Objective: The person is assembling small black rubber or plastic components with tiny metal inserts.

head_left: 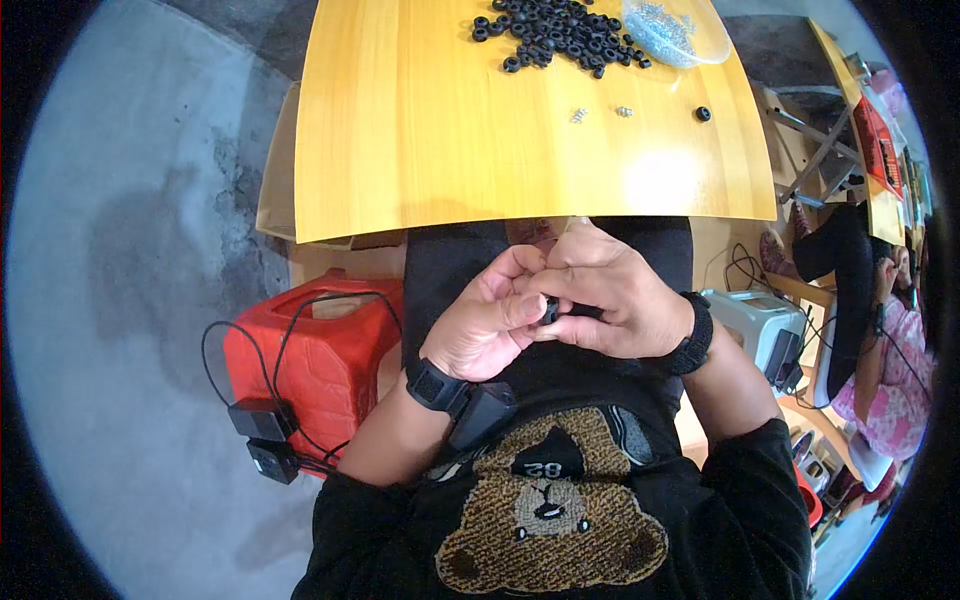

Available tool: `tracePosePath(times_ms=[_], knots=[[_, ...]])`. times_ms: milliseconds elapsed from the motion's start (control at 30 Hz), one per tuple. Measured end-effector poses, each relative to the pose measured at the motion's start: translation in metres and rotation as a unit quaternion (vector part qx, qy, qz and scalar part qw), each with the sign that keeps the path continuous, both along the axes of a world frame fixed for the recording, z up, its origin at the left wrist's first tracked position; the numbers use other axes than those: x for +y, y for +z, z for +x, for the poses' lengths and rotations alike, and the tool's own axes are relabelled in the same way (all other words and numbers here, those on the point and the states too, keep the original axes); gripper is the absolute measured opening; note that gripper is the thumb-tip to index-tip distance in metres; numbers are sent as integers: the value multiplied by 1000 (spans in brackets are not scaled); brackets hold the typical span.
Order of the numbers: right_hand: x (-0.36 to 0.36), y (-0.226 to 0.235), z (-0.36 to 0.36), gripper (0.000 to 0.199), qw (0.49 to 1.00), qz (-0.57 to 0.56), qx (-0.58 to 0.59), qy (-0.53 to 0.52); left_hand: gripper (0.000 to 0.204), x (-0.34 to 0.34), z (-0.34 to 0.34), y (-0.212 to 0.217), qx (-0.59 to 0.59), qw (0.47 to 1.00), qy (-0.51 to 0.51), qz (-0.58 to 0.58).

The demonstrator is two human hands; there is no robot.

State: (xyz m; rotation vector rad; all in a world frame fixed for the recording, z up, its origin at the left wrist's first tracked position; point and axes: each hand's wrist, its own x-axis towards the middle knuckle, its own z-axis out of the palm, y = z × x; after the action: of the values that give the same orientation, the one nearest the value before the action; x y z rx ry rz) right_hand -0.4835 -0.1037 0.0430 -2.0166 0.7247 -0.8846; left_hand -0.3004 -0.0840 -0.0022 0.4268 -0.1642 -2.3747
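Leftmost, cabled black boxes (270, 458) show beside a red stool (335, 345). Then my left hand (490, 318) pinches a small black part (551, 309), just off the near edge of the wood-grain table (400, 130). Figures mark my bear-fronted black top (550, 540). Black rings (565, 38) heap near the far edge. My right hand (622, 300) pinches too, partly hiding the part. Rightward, a clear tub (712, 42) holds tiny pale pieces; one ring (703, 114) lies nearer the right edge; beyond, a grey stool (757, 318).
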Motion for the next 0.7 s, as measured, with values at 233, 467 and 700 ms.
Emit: tracePosePath(times_ms=[233, 467, 700], knots=[[0, -1, -5, 33, 993, 88, -54, 54, 34, -4, 2, 2, -2, 998, -54, -32], [-10, 15, -6, 41, 992, -61, 94, 55, 33, -7, -2, 10, -55, 997, -51, 0], [-9, 15, -7, 24, 990, -67, 111, 46, 31, -7, -3, 8, -51, 997, -56, 23]])
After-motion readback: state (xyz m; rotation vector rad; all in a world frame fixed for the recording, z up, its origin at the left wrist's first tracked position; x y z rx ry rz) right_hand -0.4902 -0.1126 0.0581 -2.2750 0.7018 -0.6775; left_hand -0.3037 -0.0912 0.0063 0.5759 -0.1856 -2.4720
